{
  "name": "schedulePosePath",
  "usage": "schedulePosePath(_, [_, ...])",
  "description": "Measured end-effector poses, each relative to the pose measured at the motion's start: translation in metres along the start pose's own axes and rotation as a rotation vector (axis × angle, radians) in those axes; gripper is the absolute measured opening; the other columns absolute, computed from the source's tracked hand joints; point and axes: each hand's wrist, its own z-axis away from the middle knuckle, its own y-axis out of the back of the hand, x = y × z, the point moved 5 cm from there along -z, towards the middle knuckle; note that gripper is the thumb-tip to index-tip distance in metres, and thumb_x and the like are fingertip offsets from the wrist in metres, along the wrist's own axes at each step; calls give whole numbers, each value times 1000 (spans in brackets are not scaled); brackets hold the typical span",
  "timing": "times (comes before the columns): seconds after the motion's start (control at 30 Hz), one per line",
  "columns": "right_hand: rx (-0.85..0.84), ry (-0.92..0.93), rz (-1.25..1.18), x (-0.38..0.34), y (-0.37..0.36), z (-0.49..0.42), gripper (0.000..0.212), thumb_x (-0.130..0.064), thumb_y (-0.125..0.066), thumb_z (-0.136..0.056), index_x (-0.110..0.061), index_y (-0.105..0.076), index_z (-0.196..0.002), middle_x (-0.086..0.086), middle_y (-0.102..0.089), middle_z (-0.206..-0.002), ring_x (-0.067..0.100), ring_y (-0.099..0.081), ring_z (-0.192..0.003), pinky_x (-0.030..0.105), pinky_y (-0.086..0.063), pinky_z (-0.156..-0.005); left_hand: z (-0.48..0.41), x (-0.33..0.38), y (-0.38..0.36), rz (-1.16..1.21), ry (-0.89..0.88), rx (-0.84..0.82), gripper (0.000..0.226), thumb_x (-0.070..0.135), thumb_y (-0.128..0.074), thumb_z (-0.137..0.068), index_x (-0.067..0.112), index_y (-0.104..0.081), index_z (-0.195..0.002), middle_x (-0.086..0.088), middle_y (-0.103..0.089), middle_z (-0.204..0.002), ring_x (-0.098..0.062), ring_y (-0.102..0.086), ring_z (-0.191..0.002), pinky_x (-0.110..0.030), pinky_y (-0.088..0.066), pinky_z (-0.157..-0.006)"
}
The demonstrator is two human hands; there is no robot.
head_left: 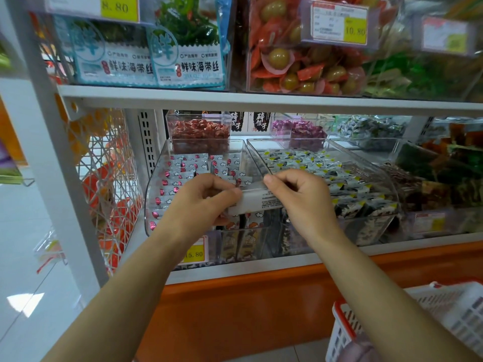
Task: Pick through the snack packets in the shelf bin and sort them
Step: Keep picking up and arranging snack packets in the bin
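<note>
Open-topped bin (153, 194) beneath low shelf board (235, 98)

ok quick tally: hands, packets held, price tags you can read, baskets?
hands: 2, left hand and right hand
packet held, pinched by both hands: 1
price tags with readable numbers: 3, 8.80, 10.80, 15.80
basket: 1
total: 7

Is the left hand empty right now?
No, the left hand pinches one end of a flat white printed snack packet, and the right hand pinches the other end.
</note>
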Motion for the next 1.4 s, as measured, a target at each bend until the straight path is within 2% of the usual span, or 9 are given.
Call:
schedulePosePath(0.23, [-44, -13, -49, -2, -3, 1, 19, -19, -61, -89, -10, -71, -75, 3, -62, -65, 5, -52, -60, 18, -39, -58, -1, -1, 7, -26, -18, 74, 21, 19, -61, -87, 0, -65, -79, -2, -63, -77, -2, -65, -56, -16, -52, -49])
schedulePosePath(0.4, [5, -27, -47, 1, -1, 1, 29, -21, -62, -89, 2, -69, -72, 19, -59, -64, 23, -53, -60, 27, -40, -58, 0, 3, 4, -54, -69, 61, 20, 20, -58, -89, 4, -64, -78, -2, -63, -76, -3, -63, -58, -15, -51, -52])
schedulePosePath(0.53, [67, -64, -19, 8, 4, 0, 40, -24, -60, -90, 7, -62, -66, 12, -46, -54, 11, -38, -49, 26, -29, -51, 3, 4, -1, -187, -134, -29, 18, 27, -64, -84, 19, -64, -101, -4, -64, -89, -14, -66, -77, -18, -55, -63])
schedulePosePath(0.67, [-48, -133, -279, 8, 1, -1, 9, -19, -62, -88, -23, -71, -90, -4, -68, -79, 2, -62, -66, 14, -49, -61, -1, 3, 3, -123, -156, 53, 14, 21, -58, -89, 14, -66, -99, -8, -67, -86, -19, -67, -81, -19, -56, -68])
schedulePosePath(0.73, [-141, -139, -336, 10, -2, -1, 29, -17, -69, -82, -34, -64, -105, -2, -68, -103, 9, -66, -88, 23, -54, -76, -4, 2, 5, -33, -139, 76, 15, 21, -54, -92, 11, -66, -92, -13, -68, -88, -17, -67, -79, -21, -57, -66])
schedulePosePath(0.87, [-31, -110, -313, 10, 6, -2, 28, -13, -69, -81, -31, -62, -102, -4, -69, -88, 4, -67, -70, 17, -52, -61, -8, 1, -1, -23, -151, 100, 22, 29, -47, -95, 16, -65, -90, -6, -68, -86, -13, -65, -75, -26, -58, -65])
schedulePosePath(1.0, [166, -237, -332, 24, 19, -4, 23, -21, -70, -82, -19, -63, -104, 0, -69, -88, 8, -68, -68, 26, -57, -60, -15, 0, -5, -337, -276, 213, 17, 31, -46, -96, 19, -58, -101, 9, -61, -89, -1, -57, -80, -13, -45, -64])
schedulePosePath(1.17, [195, -272, -281, 29, 24, -6, 33, -20, -69, -83, -10, -59, -113, 3, -66, -94, 7, -67, -68, 31, -59, -66, -34, -14, -25, -931, -310, 145, 25, 34, -50, -94, 15, -67, -96, -3, -56, -103, -28, -46, -107, -44, -38, -92])
schedulePosePath(1.4, [158, -227, -174, 25, 26, -6, 29, -23, -70, -82, -18, -56, -107, 4, -60, -97, 12, -66, -73, 39, -58, -72, -43, -25, -39, -1076, -262, 159, 30, 46, -60, -84, 25, -66, -105, -3, -47, -117, -28, -31, -116, -43, -26, -98])
